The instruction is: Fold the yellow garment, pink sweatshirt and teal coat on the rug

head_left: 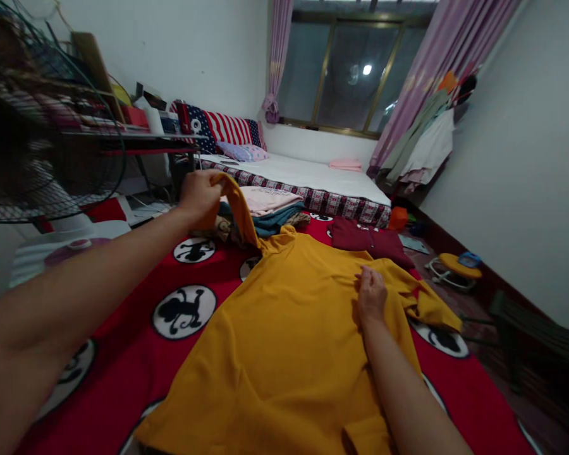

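A mustard-yellow shirt lies spread on a red bedspread printed with black-and-white round figures. My left hand is closed on one sleeve of the shirt and holds it lifted above the bed at the far left. Near the shirt's shoulder at the right, my right hand rests on the fabric with fingers curled, pinching or pressing it. The other sleeve lies crumpled to the right of that hand.
A stack of folded clothes and a dark red garment lie beyond the shirt. A large fan stands close at left. Further back is a second bed, a window, and hanging clothes. A yellow stool sits on the floor at right.
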Motion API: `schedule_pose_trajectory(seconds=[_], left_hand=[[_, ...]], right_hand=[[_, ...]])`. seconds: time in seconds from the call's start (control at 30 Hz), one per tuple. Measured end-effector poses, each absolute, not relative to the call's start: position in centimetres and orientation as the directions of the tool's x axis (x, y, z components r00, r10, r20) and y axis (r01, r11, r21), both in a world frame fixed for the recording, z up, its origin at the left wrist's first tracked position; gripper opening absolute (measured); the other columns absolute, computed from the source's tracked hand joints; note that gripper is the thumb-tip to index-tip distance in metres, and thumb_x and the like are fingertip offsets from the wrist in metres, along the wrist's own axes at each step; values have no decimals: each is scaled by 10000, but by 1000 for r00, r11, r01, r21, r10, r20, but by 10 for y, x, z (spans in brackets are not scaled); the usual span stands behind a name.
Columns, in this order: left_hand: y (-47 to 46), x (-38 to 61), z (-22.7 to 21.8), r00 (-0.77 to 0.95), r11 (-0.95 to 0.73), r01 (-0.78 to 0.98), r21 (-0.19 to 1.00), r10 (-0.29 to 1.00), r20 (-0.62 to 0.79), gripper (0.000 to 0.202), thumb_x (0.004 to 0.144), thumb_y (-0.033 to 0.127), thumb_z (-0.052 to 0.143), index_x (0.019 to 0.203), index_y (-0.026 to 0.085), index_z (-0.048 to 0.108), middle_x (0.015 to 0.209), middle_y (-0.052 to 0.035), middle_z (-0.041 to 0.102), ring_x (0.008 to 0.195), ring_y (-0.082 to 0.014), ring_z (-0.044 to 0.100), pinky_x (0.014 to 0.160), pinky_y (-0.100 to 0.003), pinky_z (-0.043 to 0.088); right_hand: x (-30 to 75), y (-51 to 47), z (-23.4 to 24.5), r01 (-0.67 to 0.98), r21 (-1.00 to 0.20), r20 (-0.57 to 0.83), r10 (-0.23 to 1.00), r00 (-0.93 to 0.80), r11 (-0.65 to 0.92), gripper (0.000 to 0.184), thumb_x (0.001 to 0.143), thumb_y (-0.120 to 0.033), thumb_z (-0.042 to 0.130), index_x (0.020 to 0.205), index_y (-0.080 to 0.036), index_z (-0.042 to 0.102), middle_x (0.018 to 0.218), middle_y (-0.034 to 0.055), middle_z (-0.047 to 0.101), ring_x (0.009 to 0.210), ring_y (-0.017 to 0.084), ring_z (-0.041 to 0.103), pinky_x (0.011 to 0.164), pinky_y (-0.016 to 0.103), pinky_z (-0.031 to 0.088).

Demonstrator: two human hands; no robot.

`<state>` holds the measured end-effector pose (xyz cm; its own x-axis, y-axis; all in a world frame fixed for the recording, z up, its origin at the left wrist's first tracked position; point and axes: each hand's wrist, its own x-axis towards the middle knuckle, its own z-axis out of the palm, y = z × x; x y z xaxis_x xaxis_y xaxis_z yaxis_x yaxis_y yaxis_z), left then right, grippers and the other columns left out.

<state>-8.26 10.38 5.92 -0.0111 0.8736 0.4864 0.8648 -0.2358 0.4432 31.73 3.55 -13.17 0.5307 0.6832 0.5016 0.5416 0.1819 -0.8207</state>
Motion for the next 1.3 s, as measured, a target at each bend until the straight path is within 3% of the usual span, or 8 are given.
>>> schedule_pose_trajectory(seconds=[0.1, 0.2, 0.27, 0.43, 0.6, 0.83, 1.13, 1.3], left_hand=[[80, -5, 58, 332, -661, 681, 315, 662, 672, 340, 906, 294, 489, 1164, 149, 655, 1141, -45, 657, 1081, -184, 529, 999, -329, 380], [41, 65, 22, 798, -958, 277, 74, 272, 538, 490, 781, 355, 696, 1258, 271, 620, 1391, -51, 524, 1359, -291, 347, 1127, -473, 250], [24, 89, -9, 870, -977, 198, 84, 214, 445, 582, 754, 346, 732, 1312, 301, 573, 1490, -71, 415, 1419, -336, 255, 1127, -556, 222], [35, 77, -72, 575, -794, 536, 286, 592, 564, 362, 884, 223, 552, 1240, 243, 610, 1395, -97, 514, 1325, -246, 432, 1155, -483, 239], [56, 54, -110, 326, -452, 798, 398, 880, 346, 705, 855, 457, 587, 1436, 110, 390, 1456, -193, 422, 1379, -320, 353, 1132, -450, 301], [54, 61, -123, 348, -439, 843, 311, 886, 305, 630, 879, 432, 549, 1408, 109, 440, 1434, -201, 437, 1358, -328, 377, 1141, -425, 280], [51, 51, -113, 106, -287, 850, 441, 914, 391, 568, 785, 252, 617, 1329, 185, 469, 1164, -103, 596, 1123, -277, 506, 993, -391, 376], [53, 51, -109, 59, -225, 868, 443, 932, 357, 411, 783, 254, 620, 1182, 213, 530, 1144, -89, 591, 1112, -267, 497, 967, -389, 363]], right_hand=[[318, 29, -125, 347, -905, 423, 609, 671, 247, 516, 881, -598, 369, 1058, -164, 586, 1075, 99, 632, 770, 163, 654, 551, 244, 498], [325, 24, -120, 178, -941, 310, 528, 790, 286, 557, 893, -607, 292, 1159, -177, 526, 1199, 114, 597, 782, 162, 672, 537, 243, 499], [332, 22, -120, 105, -953, 243, 510, 825, 284, 615, 896, -628, 216, 1177, -171, 518, 1204, 126, 601, 867, 191, 674, 637, 285, 535], [339, 26, -127, 250, -948, 317, 542, 778, 196, 711, 903, -629, 99, 1184, -145, 537, 1206, 134, 604, 1101, 234, 598, 945, 382, 475], [327, 33, -131, 557, -812, 502, 696, 514, 176, 679, 812, -633, 464, 1266, -131, 513, 1293, 164, 563, 1204, 258, 525, 1040, 389, 383], [306, 27, -128, 941, -318, 510, 857, 64, 119, 509, 808, -531, 587, 1202, -211, 620, 1115, 105, 662, 1030, 261, 586, 884, 387, 448], [318, 6, -105, 857, -503, 703, 630, 330, 113, 367, 870, -519, 531, 867, -182, 678, 824, 57, 680, 755, 196, 619, 710, 294, 448], [309, 9, -87, 978, -208, 602, 789, 121, 8, 432, 848, -572, 520, 888, -189, 716, 1083, 121, 643, 976, 262, 587, 815, 361, 428]])
